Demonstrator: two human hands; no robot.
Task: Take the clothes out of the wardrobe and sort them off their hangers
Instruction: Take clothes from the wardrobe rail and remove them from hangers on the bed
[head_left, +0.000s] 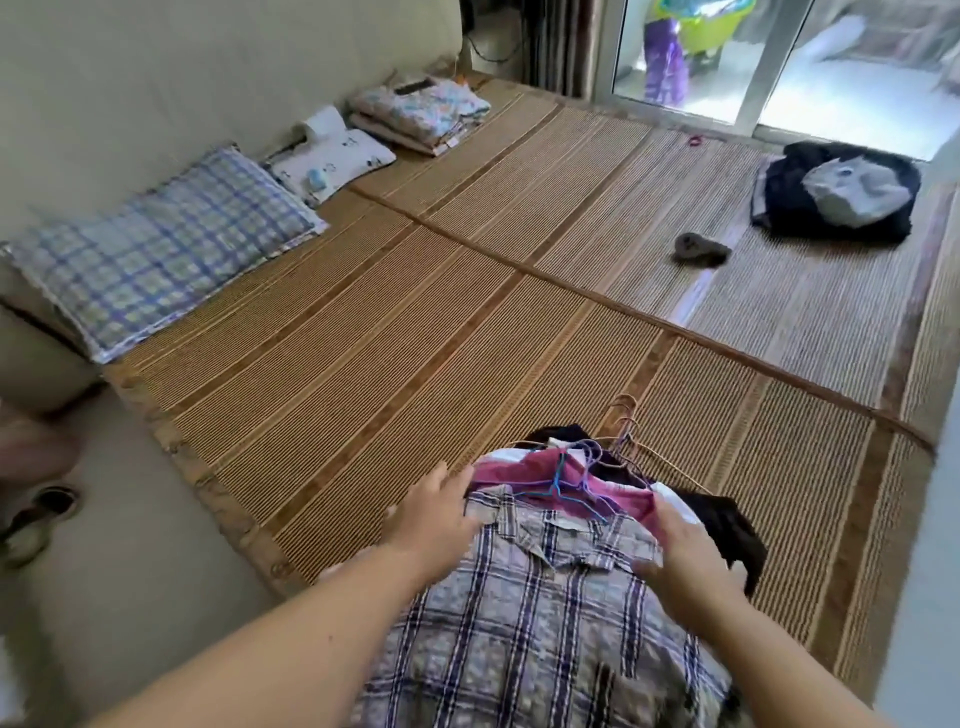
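While lying on the mat (363, 338), plaid shirt (545, 613): topping the pile (498, 470) at the near edge.
Left hand (431, 514): pressing one shoulder, fingers spread.
Right hand (685, 551): pinching the other shoulder.
Hangers (558, 486): needing a slow pull, keeping hooks from tangling.

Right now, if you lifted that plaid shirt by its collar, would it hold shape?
Probably not: the plaid shirt drapes limply over other clothes, so it should flop. It looks thin, likely light. Nearby wire hangers might snag.

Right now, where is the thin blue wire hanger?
Low in the head view, centre: the thin blue wire hanger lies on the pink cloth garment, between the left hand and the right hand.
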